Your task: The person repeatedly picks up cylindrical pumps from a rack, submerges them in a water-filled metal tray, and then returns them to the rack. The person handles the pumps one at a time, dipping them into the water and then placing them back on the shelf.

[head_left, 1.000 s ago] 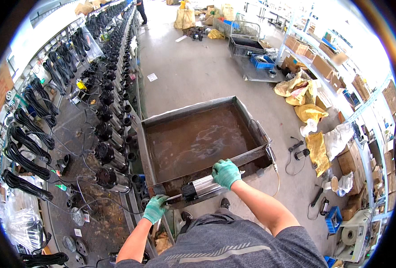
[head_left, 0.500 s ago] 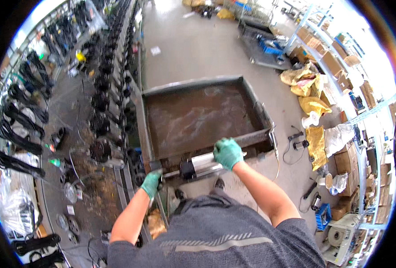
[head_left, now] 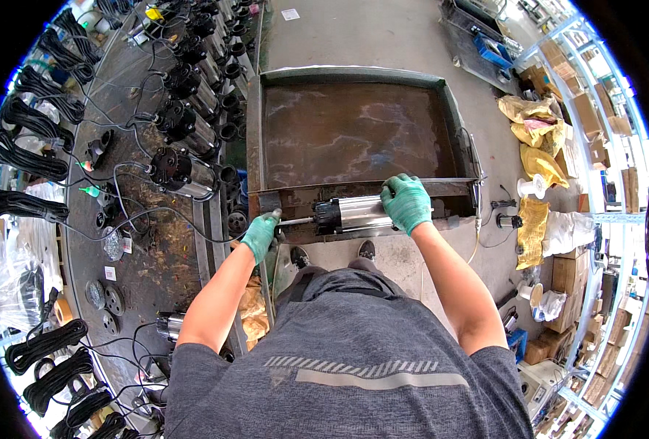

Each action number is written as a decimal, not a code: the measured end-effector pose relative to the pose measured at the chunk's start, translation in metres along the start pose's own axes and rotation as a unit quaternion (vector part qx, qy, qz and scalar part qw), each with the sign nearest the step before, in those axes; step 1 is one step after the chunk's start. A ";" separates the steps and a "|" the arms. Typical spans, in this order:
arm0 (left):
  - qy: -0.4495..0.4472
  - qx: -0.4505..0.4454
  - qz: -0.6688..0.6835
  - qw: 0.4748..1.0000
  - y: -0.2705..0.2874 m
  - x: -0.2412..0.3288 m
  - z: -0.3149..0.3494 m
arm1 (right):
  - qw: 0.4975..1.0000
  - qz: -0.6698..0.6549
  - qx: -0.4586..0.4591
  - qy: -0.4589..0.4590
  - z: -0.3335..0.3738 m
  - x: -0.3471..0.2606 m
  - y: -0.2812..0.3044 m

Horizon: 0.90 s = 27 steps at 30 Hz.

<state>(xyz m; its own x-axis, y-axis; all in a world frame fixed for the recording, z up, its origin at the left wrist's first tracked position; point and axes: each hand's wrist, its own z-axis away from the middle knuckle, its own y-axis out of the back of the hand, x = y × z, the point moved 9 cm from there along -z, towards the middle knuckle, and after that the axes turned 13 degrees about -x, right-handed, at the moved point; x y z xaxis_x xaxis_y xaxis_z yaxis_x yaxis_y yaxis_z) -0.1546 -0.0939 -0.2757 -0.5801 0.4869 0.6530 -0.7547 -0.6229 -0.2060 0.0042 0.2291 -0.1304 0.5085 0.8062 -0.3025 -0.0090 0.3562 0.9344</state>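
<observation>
A silver cylindrical motor [head_left: 361, 214] with a black end cap lies almost level over the near rim of a metal tank. My right hand [head_left: 406, 203], in a green glove, grips its right end from above. A thin, straight, light-coloured piece [head_left: 295, 221], a rod or a taut cable, runs from the cap to my left hand [head_left: 260, 235], gloved alike. The left fingers are closed around its end, which they hide. The rectangular tank [head_left: 353, 73] holds brown liquid with pale streaks on its surface.
On the left, a worn bench [head_left: 145, 256] carries several similar motors [head_left: 184, 174], loose cables and metal discs. Black cable coils [head_left: 24, 205] line its far left side. To the right are yellow sacks [head_left: 542, 164], a white spool [head_left: 531, 186] and shelves with cardboard boxes [head_left: 569, 274].
The view has shifted, so the tank sits higher and further right. The motor, tilted up to the right before, is now nearly level. Both hands keep their hold.
</observation>
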 end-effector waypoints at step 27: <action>-0.044 0.141 0.082 0.986 0.057 -0.003 0.012 | 1.000 -0.004 0.018 0.021 0.001 -0.005 0.002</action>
<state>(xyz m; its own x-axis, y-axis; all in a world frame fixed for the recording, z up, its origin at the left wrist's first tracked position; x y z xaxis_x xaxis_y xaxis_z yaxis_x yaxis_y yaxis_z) -0.1924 -0.1388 -0.2804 -0.6492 0.3179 0.6910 -0.5309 -0.8400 -0.1123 0.0020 0.2252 -0.1264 0.4722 0.8227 -0.3165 0.0263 0.3457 0.9380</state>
